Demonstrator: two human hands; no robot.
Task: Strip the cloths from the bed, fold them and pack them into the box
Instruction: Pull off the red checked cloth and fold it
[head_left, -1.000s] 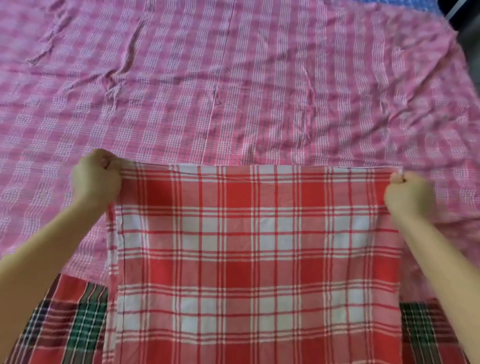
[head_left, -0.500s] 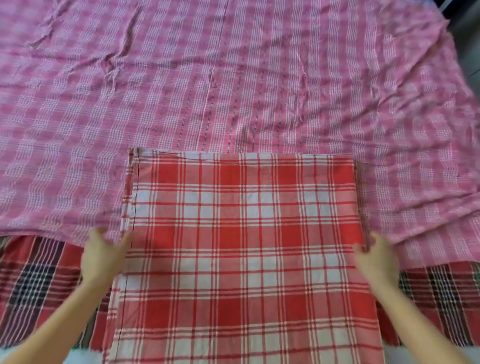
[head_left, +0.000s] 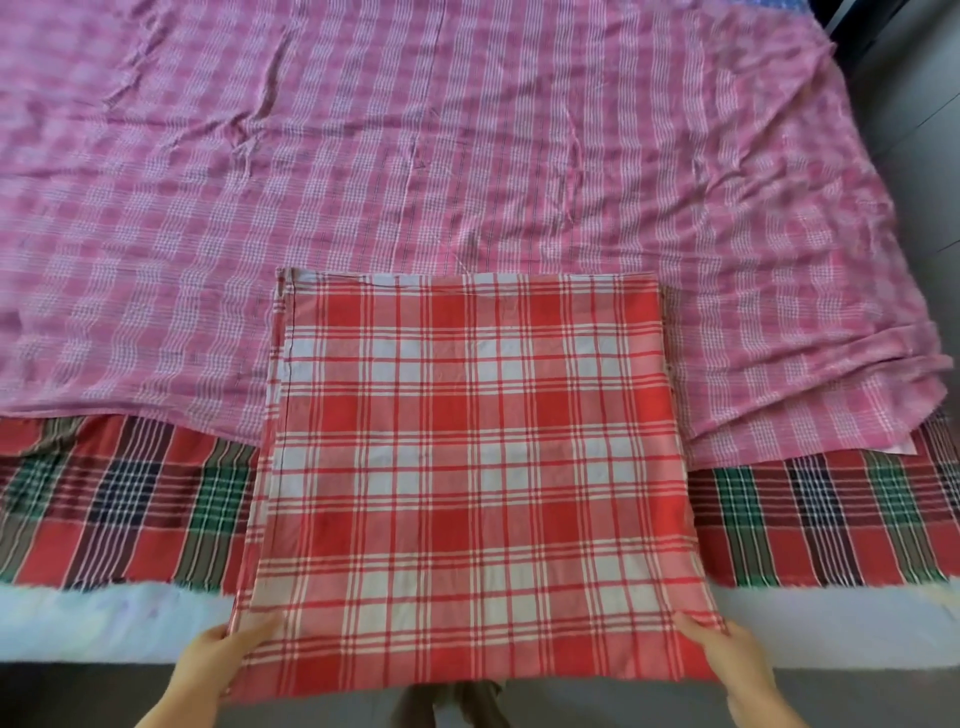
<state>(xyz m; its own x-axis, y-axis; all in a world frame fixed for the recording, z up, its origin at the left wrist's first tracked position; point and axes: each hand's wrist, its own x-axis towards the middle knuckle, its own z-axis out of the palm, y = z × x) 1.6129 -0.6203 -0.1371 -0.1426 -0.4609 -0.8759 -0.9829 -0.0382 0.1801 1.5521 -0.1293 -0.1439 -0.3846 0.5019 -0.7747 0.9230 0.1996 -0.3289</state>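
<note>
Folded cloth (head_left: 478, 467) front-centre on bed (head_left: 104, 623), overlapping wide cloth (head_left: 415, 130) behind and lower cloth (head_left: 130, 509) (showing left and right); near edge overhangs bed.

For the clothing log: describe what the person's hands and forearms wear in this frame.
Nothing is worn in view. The left hand and right hand show no gloves, rings or watch. The left forearm and right forearm are unsleeved as far as the frame shows. Upper arms are out of view.
</note>
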